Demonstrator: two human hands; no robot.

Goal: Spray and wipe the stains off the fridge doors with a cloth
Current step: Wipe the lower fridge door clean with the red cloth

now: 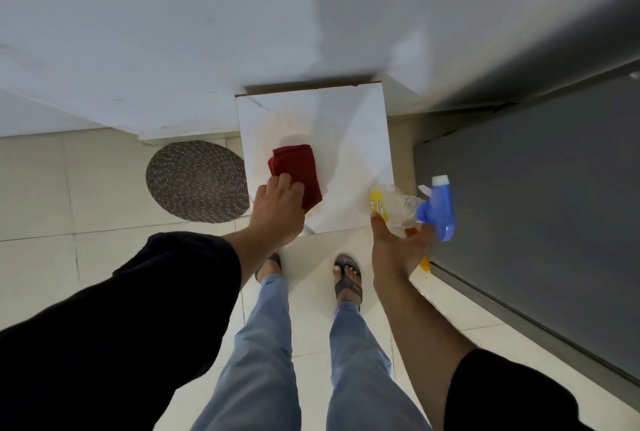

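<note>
A folded red cloth [297, 170] lies on a small white table [349, 129] in front of me. My left hand [277, 210] is over the cloth's near edge with its fingers curled on it. A clear spray bottle [405, 210] with a yellow label and a blue trigger head [438, 207] is gripped by my right hand [398, 247], tilted over the table's right front corner. The dark grey fridge door [540, 195] stands at the right, with an orange stain [424, 263] near its lower edge.
A round dark woven mat [194, 184] lies on the tiled floor left of the table. A white wall [173, 32] rises behind. Yellowish stains mark the tabletop. My legs and sandalled feet stand just before the table.
</note>
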